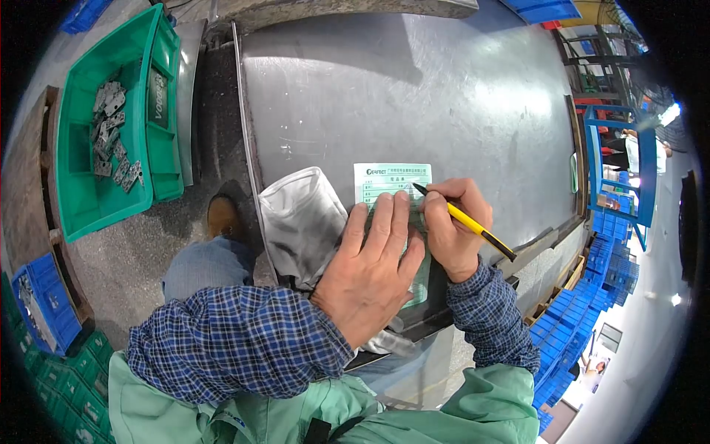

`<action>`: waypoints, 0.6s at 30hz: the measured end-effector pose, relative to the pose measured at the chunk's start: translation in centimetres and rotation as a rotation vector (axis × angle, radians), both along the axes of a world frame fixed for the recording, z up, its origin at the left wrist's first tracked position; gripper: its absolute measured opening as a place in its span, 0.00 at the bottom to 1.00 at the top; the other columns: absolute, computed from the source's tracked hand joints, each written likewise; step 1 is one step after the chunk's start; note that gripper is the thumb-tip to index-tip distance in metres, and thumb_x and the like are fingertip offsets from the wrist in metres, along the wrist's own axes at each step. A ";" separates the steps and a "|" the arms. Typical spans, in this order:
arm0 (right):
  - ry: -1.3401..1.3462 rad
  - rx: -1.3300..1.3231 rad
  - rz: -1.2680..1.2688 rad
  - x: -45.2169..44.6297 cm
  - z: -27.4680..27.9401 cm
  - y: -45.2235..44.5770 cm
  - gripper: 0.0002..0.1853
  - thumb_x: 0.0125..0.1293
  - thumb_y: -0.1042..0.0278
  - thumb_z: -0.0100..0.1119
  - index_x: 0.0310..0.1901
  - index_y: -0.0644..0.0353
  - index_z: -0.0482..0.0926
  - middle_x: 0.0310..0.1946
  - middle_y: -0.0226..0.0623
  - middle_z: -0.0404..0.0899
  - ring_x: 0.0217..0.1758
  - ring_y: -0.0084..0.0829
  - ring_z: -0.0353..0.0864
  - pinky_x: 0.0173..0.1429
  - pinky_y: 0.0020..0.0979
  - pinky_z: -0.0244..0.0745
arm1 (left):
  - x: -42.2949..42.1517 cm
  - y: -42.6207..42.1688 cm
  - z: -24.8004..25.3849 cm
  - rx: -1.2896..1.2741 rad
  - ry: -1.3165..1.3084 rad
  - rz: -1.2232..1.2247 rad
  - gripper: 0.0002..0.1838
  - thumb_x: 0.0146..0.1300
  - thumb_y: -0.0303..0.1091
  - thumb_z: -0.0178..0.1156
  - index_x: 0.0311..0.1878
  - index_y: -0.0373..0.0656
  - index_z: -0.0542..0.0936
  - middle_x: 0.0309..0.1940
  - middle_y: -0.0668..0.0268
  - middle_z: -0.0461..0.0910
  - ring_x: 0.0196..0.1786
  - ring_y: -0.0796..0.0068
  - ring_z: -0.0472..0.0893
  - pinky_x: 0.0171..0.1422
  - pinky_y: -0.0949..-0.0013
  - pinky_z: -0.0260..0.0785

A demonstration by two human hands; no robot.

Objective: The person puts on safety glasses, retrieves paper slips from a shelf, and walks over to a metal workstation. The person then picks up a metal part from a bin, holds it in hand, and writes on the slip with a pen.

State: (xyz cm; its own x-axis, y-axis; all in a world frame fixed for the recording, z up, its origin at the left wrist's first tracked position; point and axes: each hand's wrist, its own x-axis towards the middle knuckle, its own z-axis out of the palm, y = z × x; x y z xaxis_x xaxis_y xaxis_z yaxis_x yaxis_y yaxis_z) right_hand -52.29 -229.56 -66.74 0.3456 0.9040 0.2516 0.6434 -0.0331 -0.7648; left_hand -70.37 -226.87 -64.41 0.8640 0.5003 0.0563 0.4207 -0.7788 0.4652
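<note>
A pale green printed form (pixel 392 175) lies on the grey metal table (pixel 333 103) near its front edge. My left hand (pixel 377 251) rests flat on the form with its fingers stretched out, covering much of the lower part. In my right hand (pixel 458 226) is a yellow and black pen (pixel 473 226), gripped between thumb and fingers. Its dark tip meets or nearly meets the upper right of the form. Beside my left hand, a crumpled white cloth glove (pixel 303 218) lies at the table's left edge.
At the left stands a green bin (pixel 100 203) with several metal parts (pixel 111 133) inside. A blue crate (pixel 48 303) sits at lower left. Stacked blue crates (pixel 569 318) and a blue metal frame (pixel 621 166) stand to the right. Another person (pixel 636 152) is farther off.
</note>
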 end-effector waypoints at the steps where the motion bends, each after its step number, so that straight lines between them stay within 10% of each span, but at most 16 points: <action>1: -0.001 -0.005 -0.001 0.0 0.0 0.1 0.02 0.57 0.81 0.59 0.32 0.67 0.77 0.18 0.36 0.79 0.19 0.19 0.76 0.24 0.24 0.70 | 0.0 0.0 0.0 0.000 -0.002 0.001 0.40 0.49 0.58 0.72 0.59 0.39 0.74 0.69 0.43 0.64 0.73 0.49 0.63 0.75 0.47 0.55; 18: -0.005 -0.016 0.015 0.1 0.4 -0.1 0.01 0.57 0.81 0.58 0.31 0.66 0.76 0.18 0.34 0.78 0.19 0.19 0.75 0.25 0.24 0.70 | 0.0 -0.1 -0.1 0.008 -0.007 0.012 0.40 0.49 0.57 0.72 0.59 0.39 0.75 0.69 0.43 0.64 0.73 0.49 0.63 0.75 0.48 0.56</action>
State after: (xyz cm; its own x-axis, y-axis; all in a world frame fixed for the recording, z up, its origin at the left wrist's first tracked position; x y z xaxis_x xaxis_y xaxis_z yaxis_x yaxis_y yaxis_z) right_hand -52.19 -229.61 -66.34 0.3308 0.9130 0.2386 0.6481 -0.0359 -0.7607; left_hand -70.35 -227.00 -64.55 0.8576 0.5100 0.0663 0.4265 -0.7774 0.4623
